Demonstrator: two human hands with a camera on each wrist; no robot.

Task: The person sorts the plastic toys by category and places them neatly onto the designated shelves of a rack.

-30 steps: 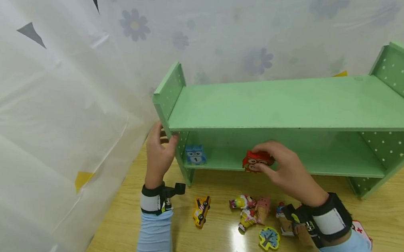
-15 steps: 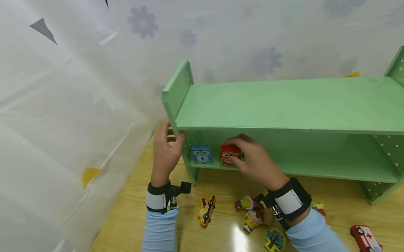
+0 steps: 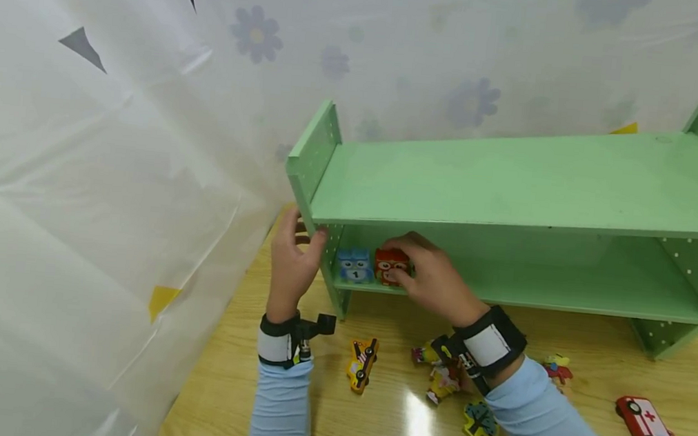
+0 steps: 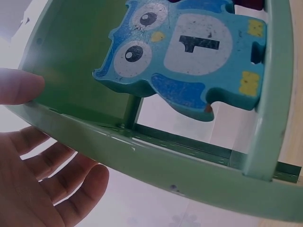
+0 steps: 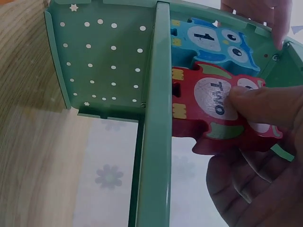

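Red owl block pinched at shelf's front-left corner

Red owl (image 5: 208, 101) on the lower board of the green shelf (image 3: 524, 282), by its front edge near the left corner, just beside blue owl (image 3: 355, 266); can't tell if they touch. Right hand (image 3: 434, 277) clamped on red owl, thumb across the front, fingers behind. Left hand (image 3: 295, 265) apart from it, straddling the shelf's left side panel, thumb inside, fingers outside; firmness unclear. Handling, judged: light, stiff, probably painted wood; glossy face may slip, not fragile, small feet could tip. Best hold: front-to-back pinch, upper body, feet free
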